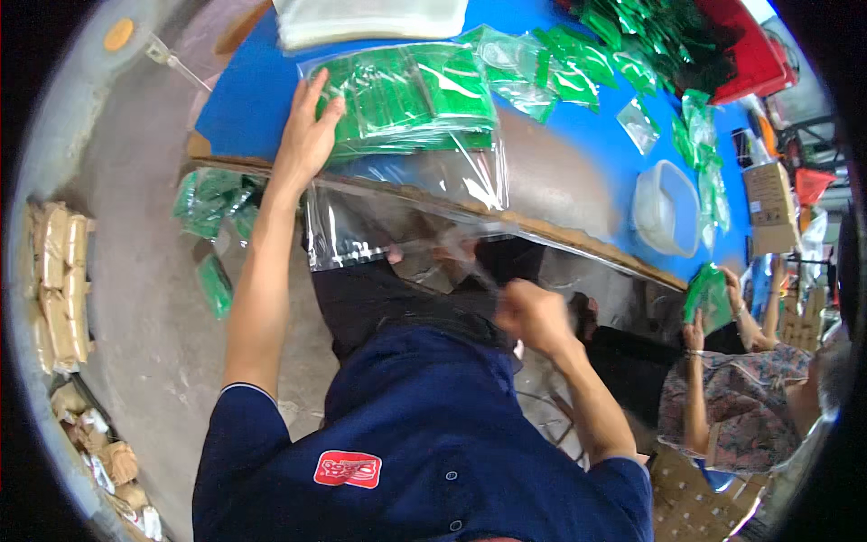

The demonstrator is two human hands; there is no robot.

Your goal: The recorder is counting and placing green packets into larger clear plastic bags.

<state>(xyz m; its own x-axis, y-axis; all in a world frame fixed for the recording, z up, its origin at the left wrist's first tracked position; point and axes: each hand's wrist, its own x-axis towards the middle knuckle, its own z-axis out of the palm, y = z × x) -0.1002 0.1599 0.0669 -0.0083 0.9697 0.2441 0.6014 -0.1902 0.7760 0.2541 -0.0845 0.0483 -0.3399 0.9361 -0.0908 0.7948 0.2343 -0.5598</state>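
left hand (305, 135) spread flat on green packet stack (411, 99) inside clear bag (406, 181); right hand (533, 314) pinching bag mouth (keep film taut, stack pinned on desk (253, 90)).

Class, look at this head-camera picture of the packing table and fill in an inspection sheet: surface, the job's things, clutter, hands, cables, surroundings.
Surface: blue table with a worn wooden front edge.
Job's things: large clear plastic bag holding a stack of green packets; its open end hangs over the table edge.
Clutter: loose green packets, a white tub, a pile of clear bags.
Hands: left hand flat on the bag over the packets; right hand pinches the bag's hanging end.
Cables: nothing seen.
Surroundings: green packets on the floor, a co-worker's hands holding a green packet, a cardboard box.
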